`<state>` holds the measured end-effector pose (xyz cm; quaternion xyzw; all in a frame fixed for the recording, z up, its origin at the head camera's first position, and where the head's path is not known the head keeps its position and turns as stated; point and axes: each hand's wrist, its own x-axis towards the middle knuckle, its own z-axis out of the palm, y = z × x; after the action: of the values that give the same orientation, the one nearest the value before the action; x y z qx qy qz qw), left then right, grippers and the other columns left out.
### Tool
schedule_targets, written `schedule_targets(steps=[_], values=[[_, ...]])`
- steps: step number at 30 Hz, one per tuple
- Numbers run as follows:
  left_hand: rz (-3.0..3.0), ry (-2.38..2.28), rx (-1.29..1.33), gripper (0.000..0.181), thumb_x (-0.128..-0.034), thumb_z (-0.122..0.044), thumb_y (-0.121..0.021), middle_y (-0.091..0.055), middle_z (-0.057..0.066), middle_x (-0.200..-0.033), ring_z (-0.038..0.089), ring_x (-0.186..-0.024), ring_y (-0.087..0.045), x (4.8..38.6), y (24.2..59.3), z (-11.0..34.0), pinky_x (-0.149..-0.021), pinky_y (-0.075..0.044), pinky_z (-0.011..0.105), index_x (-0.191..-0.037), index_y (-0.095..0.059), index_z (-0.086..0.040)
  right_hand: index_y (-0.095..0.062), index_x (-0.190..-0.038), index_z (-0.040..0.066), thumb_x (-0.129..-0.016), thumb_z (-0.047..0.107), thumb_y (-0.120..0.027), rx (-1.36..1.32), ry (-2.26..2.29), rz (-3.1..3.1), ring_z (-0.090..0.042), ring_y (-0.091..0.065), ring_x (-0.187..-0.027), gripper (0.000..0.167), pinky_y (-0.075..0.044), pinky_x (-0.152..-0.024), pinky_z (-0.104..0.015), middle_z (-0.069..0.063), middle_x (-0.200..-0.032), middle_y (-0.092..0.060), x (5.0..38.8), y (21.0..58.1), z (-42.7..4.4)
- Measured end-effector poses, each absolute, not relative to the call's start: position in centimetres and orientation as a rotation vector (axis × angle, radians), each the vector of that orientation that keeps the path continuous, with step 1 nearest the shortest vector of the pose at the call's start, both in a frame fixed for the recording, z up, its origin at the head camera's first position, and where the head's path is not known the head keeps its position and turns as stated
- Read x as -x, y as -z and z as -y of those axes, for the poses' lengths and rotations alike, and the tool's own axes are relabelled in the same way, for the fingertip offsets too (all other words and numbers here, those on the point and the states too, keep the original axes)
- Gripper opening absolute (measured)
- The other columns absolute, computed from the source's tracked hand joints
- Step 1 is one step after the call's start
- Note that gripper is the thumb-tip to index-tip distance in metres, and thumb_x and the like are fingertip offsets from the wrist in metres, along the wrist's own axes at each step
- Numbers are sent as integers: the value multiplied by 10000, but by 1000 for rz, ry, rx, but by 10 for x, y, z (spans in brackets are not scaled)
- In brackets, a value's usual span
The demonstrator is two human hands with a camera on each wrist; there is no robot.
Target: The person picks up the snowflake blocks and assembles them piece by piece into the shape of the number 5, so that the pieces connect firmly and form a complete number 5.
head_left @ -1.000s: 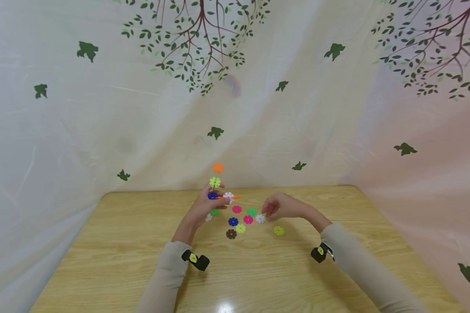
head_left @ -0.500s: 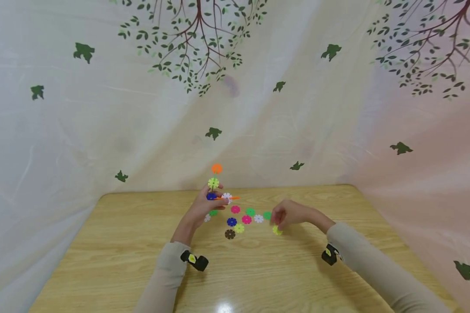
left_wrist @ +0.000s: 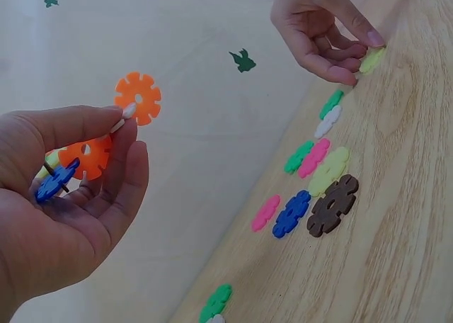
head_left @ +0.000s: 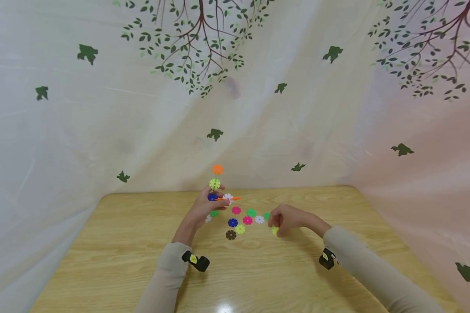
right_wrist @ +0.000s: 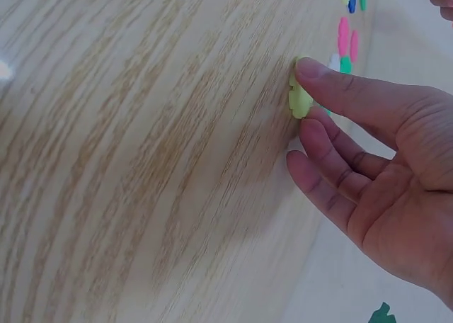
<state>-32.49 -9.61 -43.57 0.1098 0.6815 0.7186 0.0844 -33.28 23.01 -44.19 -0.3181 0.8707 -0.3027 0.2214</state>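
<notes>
My left hand [head_left: 199, 210] holds up a joined chain of notched, flower-shaped plastic discs. Its thumb and a finger pinch the white disc [left_wrist: 128, 113], which joins an orange disc [left_wrist: 147, 110] beyond the fingertips. Nearer the palm are a second orange disc [left_wrist: 86, 158] and a blue disc [left_wrist: 55, 183]. In the head view, a yellow-green disc [head_left: 214, 184] and another orange disc [head_left: 217, 169] rise above that hand. On the right, my right hand [head_left: 291, 217] has thumb and fingers at the edges of a yellow disc [right_wrist: 300, 100], pinching it at the table surface.
Loose discs lie between the hands on the wooden table [head_left: 141, 261]: pink [head_left: 236, 210], blue [head_left: 233, 223], brown [head_left: 231, 235], white [head_left: 260, 220] and several others. A green disc [left_wrist: 216, 303] lies below the left hand. Behind the table hangs a printed curtain [head_left: 160, 130].
My right hand has moved rightward and nearer, from beside the white disc on the table to the yellow one. A green disc now shows where its fingers were. The left hand holds still.
</notes>
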Motion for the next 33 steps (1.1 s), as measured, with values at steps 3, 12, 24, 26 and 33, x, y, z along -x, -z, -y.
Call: schedule_targets(steps=[3,12,24,26,33], values=[[-2030,-2140,-320,521,-888,30,-734,-585,76,-1053,159,-876,-691,325,437,95,-877,-619,380,-1350,-506,-44,-720,-947,-17,-747,-35,-844,885,851,-2413,-115,-534,-741,236,-487,-648,-222,-159,-832,-639,332,445,-229],[-2062,-2132,-275,616,-898,-9,-748,-587,152,-1162,281,-939,-699,323,437,94,-891,-612,398,-1404,-401,-63,-715,-871,-12,-764,-24,-845,932,868,-2454,-64,-503,-697,169,-453,-624,-196,-97,-785,-651,333,449,-227],[-2059,-2140,-249,689,-873,-31,-783,-654,214,-1194,216,-882,-713,322,436,90,-972,-570,514,-1431,-380,-59,-688,-862,-8,-874,76,-792,804,1151,-2504,-78,-522,-681,134,-461,-604,-198,-56,-763,-639,340,452,-224],[-2070,-2143,-240,675,-869,-37,-790,-664,212,-1194,208,-872,-716,322,436,90,-976,-564,530,-1420,-400,-70,-687,-882,-25,-882,75,-783,797,1203,-2485,-84,-534,-686,139,-481,-610,-214,-78,-779,-650,341,451,-222],[-2070,-2189,-234,623,-865,-19,-786,-654,137,-1106,347,-959,-720,321,437,90,-1007,-525,601,-1390,-457,-89,-697,-929,-3,-908,121,-770,721,1304,-2498,-74,-571,-706,145,-551,-656,-310,7,-810,-654,343,443,-212]])
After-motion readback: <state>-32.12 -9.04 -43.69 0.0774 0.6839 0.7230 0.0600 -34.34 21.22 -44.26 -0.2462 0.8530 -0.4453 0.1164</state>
